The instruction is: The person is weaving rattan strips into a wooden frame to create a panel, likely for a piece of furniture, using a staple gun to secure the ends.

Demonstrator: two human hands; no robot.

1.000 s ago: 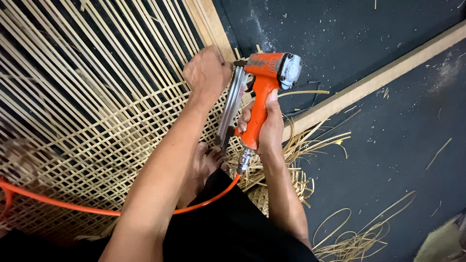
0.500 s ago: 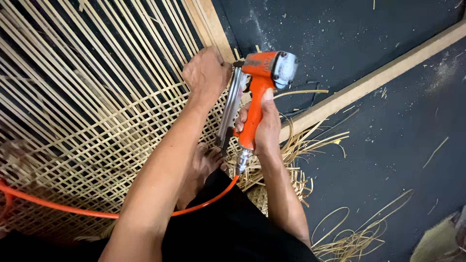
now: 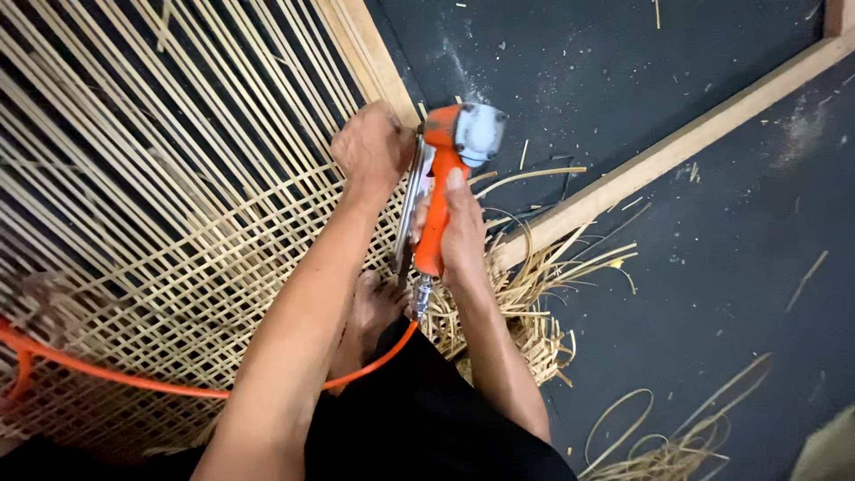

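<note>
1. Since the earlier frame, the orange nail gun [image 3: 443, 191] has tipped a little, so its grey round cap now faces more toward the camera; both hands have kept their places at the frame corner.
2. Nearest the camera, dark clothing fills the bottom edge, and the person's body below it is cut off.
3. An orange air hose [image 3: 134, 379] runs from the left edge across the lap to the fitting under the gun's handle; its far end is out of view.
4. A bare foot [image 3: 374, 307] shows between the two forearms, partly hidden by them.
5. The right hand [image 3: 459, 236] is clenched around the gun's orange handle, thumb lying along it; whether a finger is on the trigger cannot be made out.
6. The left hand [image 3: 372, 150] is closed in a fist pressing down on the woven cane panel [image 3: 178, 223] just beside the gun's metal magazine; whether it pinches a strip cannot be told.
7. The gun's nose is hidden behind the left hand and the magazine.
8. Loose cane offcuts [image 3: 534, 285] lie heaped beside the right wrist, against a wooden frame rail [image 3: 677, 151].
9. Farther off, the dark floor [image 3: 623, 62] carries dust and small scraps.
</note>
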